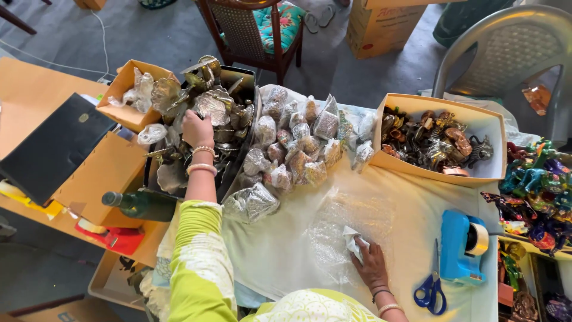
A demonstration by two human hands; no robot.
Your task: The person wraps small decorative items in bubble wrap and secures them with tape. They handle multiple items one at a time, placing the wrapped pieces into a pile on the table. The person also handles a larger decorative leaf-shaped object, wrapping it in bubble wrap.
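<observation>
My left hand (197, 129) reaches into a dark tray (233, 162) heaped with silvery metal ornaments (210, 104) and closes around one of them. My right hand (370, 262) rests on a sheet of clear bubble wrap (333, 229) spread on the white cloth (405, 209), its fingers pressing on a small white crumpled piece (353, 240). Between the two hands lies a pile of ornaments wrapped in bubble wrap (298, 149).
A cardboard box of brass figurines (438, 143) stands at the right. Blue tape dispenser (465, 247) and blue-handled scissors (431, 292) lie near my right hand. Painted colourful figurines (536, 191) crowd the far right. A green bottle (140, 204), a black folder (50, 146) and chairs surround the table.
</observation>
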